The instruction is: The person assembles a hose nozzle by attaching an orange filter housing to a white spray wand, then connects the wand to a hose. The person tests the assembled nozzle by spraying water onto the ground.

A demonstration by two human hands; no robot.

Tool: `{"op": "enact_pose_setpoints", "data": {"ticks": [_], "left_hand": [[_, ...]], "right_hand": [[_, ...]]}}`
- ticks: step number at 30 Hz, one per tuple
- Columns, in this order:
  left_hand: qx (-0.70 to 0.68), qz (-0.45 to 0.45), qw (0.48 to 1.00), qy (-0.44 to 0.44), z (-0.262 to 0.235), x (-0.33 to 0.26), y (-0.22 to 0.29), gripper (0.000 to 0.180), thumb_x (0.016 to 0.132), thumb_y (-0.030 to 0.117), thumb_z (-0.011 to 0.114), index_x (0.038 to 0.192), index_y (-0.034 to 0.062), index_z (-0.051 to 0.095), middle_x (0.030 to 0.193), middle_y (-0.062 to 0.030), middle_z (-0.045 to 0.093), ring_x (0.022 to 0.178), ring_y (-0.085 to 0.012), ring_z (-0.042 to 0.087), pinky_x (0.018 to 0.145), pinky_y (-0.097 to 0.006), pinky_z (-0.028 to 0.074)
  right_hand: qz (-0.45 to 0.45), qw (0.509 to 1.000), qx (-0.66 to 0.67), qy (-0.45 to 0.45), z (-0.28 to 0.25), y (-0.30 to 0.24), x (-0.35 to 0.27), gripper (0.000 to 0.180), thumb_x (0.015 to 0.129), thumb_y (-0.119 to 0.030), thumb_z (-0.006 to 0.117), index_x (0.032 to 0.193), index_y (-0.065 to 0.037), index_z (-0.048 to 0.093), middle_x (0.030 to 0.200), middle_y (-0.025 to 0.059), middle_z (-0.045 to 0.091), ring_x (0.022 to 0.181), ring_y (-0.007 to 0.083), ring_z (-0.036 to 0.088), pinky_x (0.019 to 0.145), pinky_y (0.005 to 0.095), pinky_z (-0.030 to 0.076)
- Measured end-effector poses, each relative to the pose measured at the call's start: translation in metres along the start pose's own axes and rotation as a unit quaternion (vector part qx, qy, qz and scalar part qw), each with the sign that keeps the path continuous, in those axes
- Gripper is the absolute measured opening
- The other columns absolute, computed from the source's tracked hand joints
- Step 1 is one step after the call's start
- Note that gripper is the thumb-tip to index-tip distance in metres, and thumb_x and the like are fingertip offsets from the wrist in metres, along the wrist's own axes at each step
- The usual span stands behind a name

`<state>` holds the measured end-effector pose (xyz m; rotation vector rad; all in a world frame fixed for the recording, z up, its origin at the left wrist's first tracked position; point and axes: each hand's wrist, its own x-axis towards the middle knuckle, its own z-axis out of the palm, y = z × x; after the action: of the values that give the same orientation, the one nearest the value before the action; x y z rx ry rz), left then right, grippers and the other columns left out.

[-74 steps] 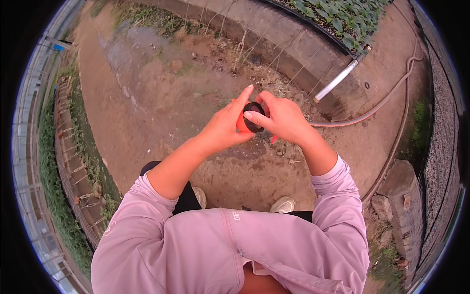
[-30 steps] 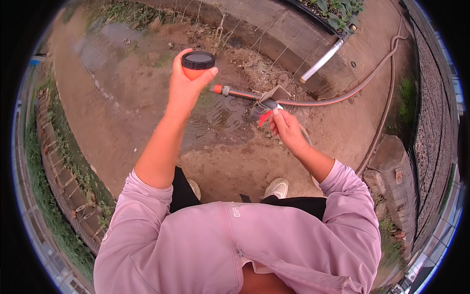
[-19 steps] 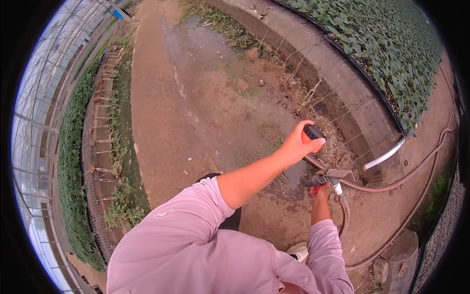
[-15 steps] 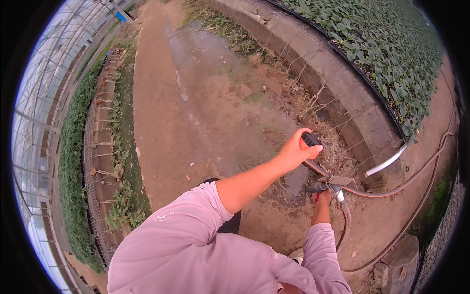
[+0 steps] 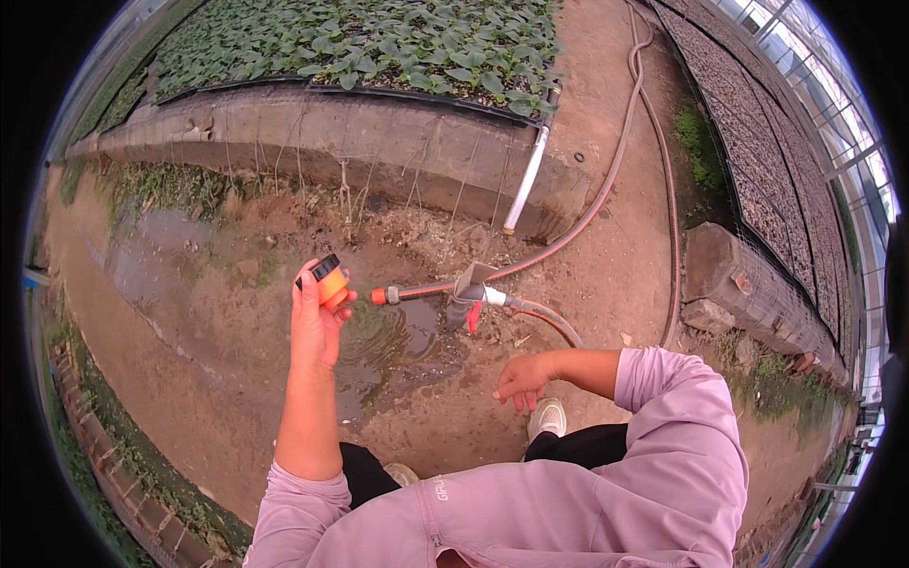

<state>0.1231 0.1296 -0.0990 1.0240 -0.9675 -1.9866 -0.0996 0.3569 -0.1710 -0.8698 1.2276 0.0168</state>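
My left hand (image 5: pixel 320 322) is raised, closed round an orange and black watering nozzle (image 5: pixel 329 281) with a round black rim. Just right of it, apart from the nozzle, lies the orange end fitting (image 5: pixel 381 295) of a grey hose (image 5: pixel 428 288) with an orange stripe. That hose runs to a grey pipe fitting (image 5: pixel 466 292) with a red valve handle (image 5: pixel 473 318). Below and right of the handle hangs my right hand (image 5: pixel 523 378), holding nothing, its fingers loosely bent and a little apart.
Beyond stands a low concrete wall (image 5: pixel 284 137) with trays of green seedlings (image 5: pixel 417 47). A white pipe (image 5: pixel 526 182) slants from its corner. Long hoses (image 5: pixel 636 123) run along the ground at right, near a stone block (image 5: pixel 715 265). Wet ground (image 5: pixel 407 336) lies around the fitting.
The view has turned to the right. My right hand has come off the red valve handle and drawn back toward me. My left hand still grips the nozzle, whose orange side now shows.
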Motion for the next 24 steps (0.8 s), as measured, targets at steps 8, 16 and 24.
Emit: {"op": "enact_pose_setpoints", "data": {"ticks": [8,16,24], "left_hand": [[-0.049,-0.049,0.998,-0.001,-0.018,-0.007,0.003,0.053,0.086,0.057,0.046,0.103,0.0076,0.054,0.096,-0.0082,0.063,0.071,-0.015,0.059,0.055,-0.026,0.046],[-0.024,-0.043,0.998,0.028,-0.002,-0.019,-0.006,0.044,0.086,0.048,0.054,0.104,0.0077,0.055,0.096,-0.0067,0.062,0.075,-0.0176,0.06,0.057,-0.026,0.045],[-0.02,0.004,1.0,-0.017,-0.003,-0.006,-0.025,0.047,0.084,0.046,0.058,0.11,0.0079,0.053,0.106,-0.0093,0.06,0.085,-0.0191,0.06,0.064,-0.028,0.047]], "right_hand": [[0.01,0.587,-0.183,0.789,-0.241,-0.002,-0.092,0.018,0.081,-0.017,0.056,0.098,-0.012,0.061,0.085,0.0098,0.062,0.08,0.0271,0.06,0.07,0.0389,0.049],[-0.074,0.505,-0.511,0.692,-0.275,-0.001,-0.049,0.025,0.076,-0.01,0.054,0.099,-0.02,0.058,0.1,0.0032,0.048,0.093,0.0217,0.052,0.066,0.0324,0.051],[-0.026,0.534,-0.572,0.622,-0.281,-0.02,-0.056,0.015,0.079,-0.015,0.053,0.093,-0.019,0.057,0.099,0.0041,0.049,0.093,0.0225,0.056,0.067,0.0341,0.052]]}}
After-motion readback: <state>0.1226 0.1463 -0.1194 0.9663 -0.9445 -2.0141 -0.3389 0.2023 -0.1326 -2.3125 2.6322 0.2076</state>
